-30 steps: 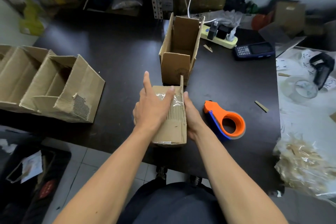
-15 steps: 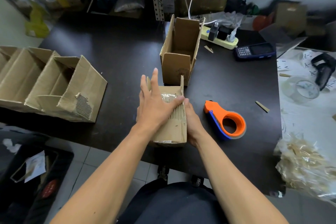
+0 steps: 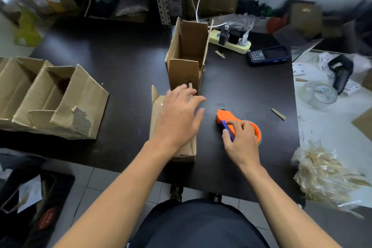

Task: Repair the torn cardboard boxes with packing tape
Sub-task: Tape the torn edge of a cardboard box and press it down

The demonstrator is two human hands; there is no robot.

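Observation:
A small cardboard box point(image 3: 156, 119) lies on its side at the near edge of the dark table point(image 3: 124, 70), with clear tape on its top. My left hand point(image 3: 179, 117) is spread flat over it, fingers straight. To its right lies the orange tape dispenser point(image 3: 227, 118) with a blue blade. My right hand point(image 3: 240, 140) curls its fingers over the dispenser's roll. A taller open box point(image 3: 189, 54) stands just behind the small one. Two larger torn boxes point(image 3: 60, 102) lie at the left.
A power strip point(image 3: 231, 43) and a handheld scanner point(image 3: 268, 55) lie at the back right. A roll of clear tape point(image 3: 320, 94) and a black scanner gun point(image 3: 341, 71) rest on white paper at the right. A bag of scraps point(image 3: 326, 175) sits near the right corner.
My right hand left the small box's side and moved right onto the tape dispenser. My left hand slid to the right across the box top.

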